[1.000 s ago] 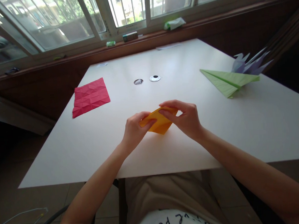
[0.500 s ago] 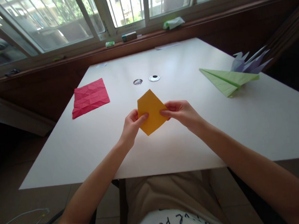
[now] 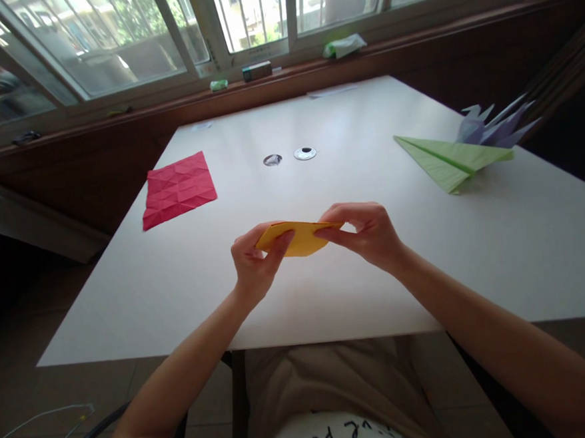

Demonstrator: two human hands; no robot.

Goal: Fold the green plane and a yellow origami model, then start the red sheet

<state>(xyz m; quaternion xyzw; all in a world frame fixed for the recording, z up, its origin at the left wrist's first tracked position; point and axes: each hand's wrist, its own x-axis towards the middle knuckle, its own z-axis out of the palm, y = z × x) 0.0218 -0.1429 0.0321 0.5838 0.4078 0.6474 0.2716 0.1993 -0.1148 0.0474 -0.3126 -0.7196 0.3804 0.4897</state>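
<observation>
Two hands pinch one orange paper (image 3: 298,237) just above the table (image 3: 426,270), nearer me than the red sheet (image 3: 177,189). My left hand (image 3: 252,258) nips its left corner between thumb and fingers; my right hand (image 3: 366,234) nips the right corner. I judge even, light pinches at both corners keep the fold crisp. Half a second ago the paper stood upright facing me; now it is tipped nearly flat and sits lower.
</observation>
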